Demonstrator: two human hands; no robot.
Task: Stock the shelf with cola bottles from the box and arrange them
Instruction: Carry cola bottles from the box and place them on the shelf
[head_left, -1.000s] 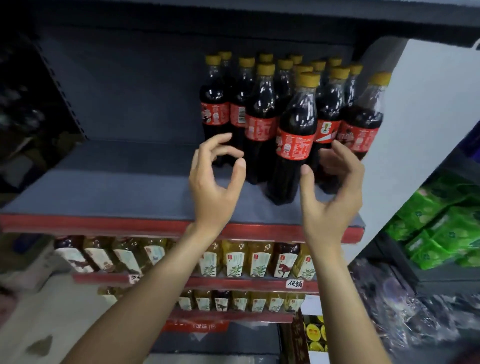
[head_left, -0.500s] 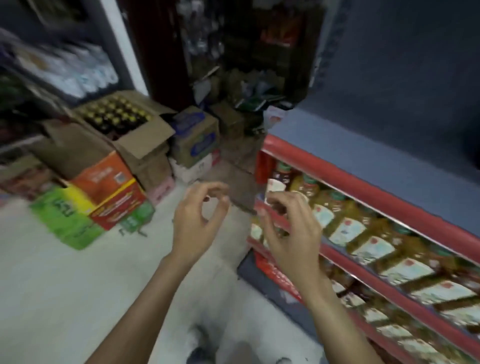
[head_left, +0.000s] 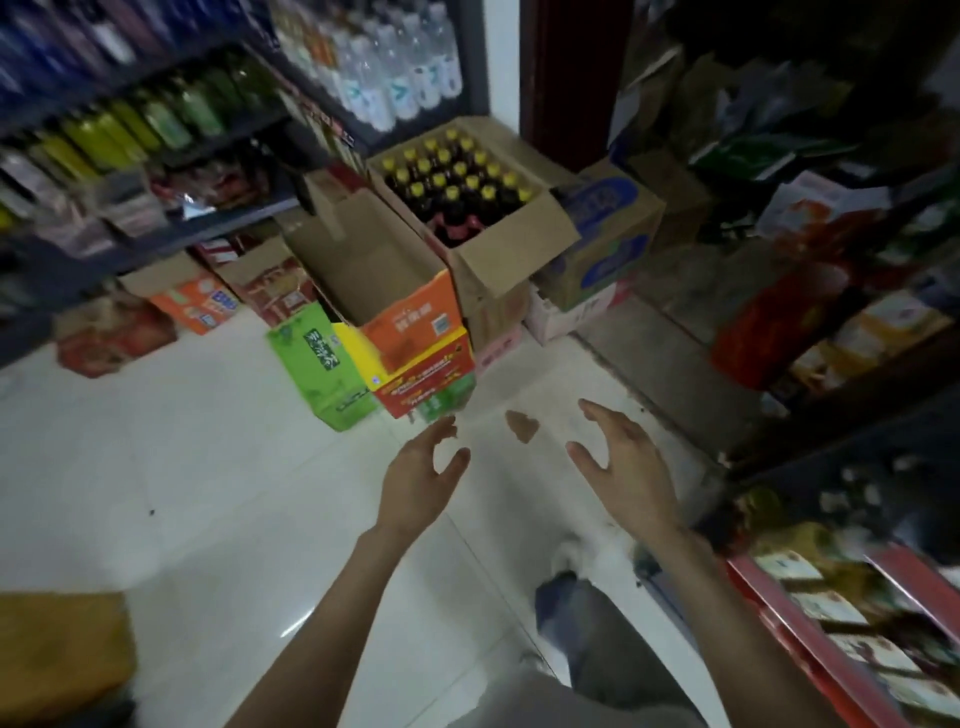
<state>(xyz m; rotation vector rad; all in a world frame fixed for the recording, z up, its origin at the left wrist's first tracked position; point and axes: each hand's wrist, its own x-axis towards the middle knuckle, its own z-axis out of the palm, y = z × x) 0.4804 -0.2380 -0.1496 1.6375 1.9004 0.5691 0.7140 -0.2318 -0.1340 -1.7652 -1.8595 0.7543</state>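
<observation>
Your left hand (head_left: 423, 480) and right hand (head_left: 626, 467) hung empty, fingers loose, well short of the bottles (head_left: 457, 179) packed upright in the open box (head_left: 498, 260) against the floor's far edge. Tight packing risked a snagged neighbour, and a raised flap (head_left: 519, 244) could catch your wrist.

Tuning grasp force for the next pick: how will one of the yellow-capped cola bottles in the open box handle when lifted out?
Probably heavy for its size: the cola bottles look full and dark. Likely tight to extract, since they stand packed upright in the open box. Tall and narrow, so apt to tip once set down. Both the left hand and right hand are empty.
</observation>
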